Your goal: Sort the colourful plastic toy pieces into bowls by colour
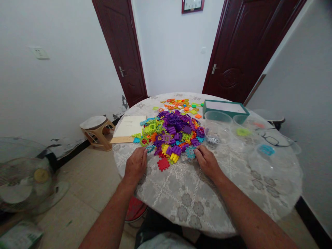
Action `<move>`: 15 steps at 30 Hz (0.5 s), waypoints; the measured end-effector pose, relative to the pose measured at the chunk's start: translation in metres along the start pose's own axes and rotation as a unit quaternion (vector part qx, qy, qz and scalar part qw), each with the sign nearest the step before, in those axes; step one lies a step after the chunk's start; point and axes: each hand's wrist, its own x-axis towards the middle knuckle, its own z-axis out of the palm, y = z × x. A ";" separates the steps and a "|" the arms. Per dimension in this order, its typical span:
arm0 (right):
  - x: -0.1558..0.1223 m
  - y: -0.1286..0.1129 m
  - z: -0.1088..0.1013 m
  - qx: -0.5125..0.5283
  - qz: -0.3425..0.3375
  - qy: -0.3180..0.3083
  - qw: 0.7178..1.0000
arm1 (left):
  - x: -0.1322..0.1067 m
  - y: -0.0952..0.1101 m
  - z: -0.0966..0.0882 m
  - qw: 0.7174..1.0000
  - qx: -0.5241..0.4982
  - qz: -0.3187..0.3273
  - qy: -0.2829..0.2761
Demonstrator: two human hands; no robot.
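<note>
A heap of colourful interlocking plastic toy tiles (pixel 178 121) lies on the round table, mostly purple, with lime green, blue, red and yellow among them. At the near right side of the heap, my right hand (pixel 209 162) pinches a blue toy tile (pixel 190 152) by its edge. My left hand (pixel 136 164) is closed at the near left side, and a teal toy tile (pixel 150 148) shows at its fingertips. Between the hands lie a red tile (pixel 163 164) and a yellow piece (pixel 174 158) beside purple ribbed ones.
Clear plastic tubs (pixel 218 128) stand at the right, one with a blue tile (pixel 267 149) inside. Beyond them is a green-edged box (pixel 225 107). Eyeglasses (pixel 271 139) lie near the right edge. A cream book or pad (pixel 129 126) lies left; orange pieces (pixel 178 103) spread behind the heap.
</note>
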 end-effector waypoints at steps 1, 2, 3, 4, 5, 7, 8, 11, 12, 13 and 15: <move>-0.001 -0.002 0.000 0.024 -0.002 -0.014 1.000 | -0.001 0.009 -0.002 0.999 -0.034 -0.021 0.004; -0.002 -0.004 0.000 0.054 0.002 -0.032 0.998 | -0.002 0.018 -0.004 0.996 -0.073 -0.048 -0.001; -0.003 -0.006 0.000 0.090 0.010 -0.053 0.994 | -0.002 0.029 -0.005 0.990 -0.115 -0.079 -0.015; -0.003 -0.007 0.001 0.129 0.024 -0.071 0.989 | -0.002 0.040 -0.005 0.981 -0.157 -0.112 -0.027; -0.004 -0.008 0.002 0.167 0.039 -0.086 0.981 | -0.001 0.050 -0.003 0.970 -0.196 -0.135 -0.045; -0.005 -0.009 0.004 0.233 0.068 -0.098 0.965 | 0.003 0.070 0.003 0.941 -0.278 -0.174 -0.085; -0.004 -0.008 0.006 0.260 0.079 -0.096 0.957 | 0.006 0.079 0.007 0.924 -0.315 -0.189 -0.106; -0.003 -0.006 0.010 0.322 0.102 -0.088 0.937 | 0.016 0.100 0.024 0.878 -0.401 -0.206 -0.164; -0.002 -0.006 0.011 0.334 0.106 -0.086 0.933 | 0.019 0.106 0.029 0.866 -0.419 -0.201 -0.183; -0.002 -0.005 0.011 0.342 0.109 -0.084 0.930 | 0.023 0.110 0.034 0.858 -0.432 -0.192 -0.202; 0.001 -0.005 0.012 0.347 0.115 -0.071 0.928 | 0.029 0.117 0.041 0.848 -0.443 -0.161 -0.242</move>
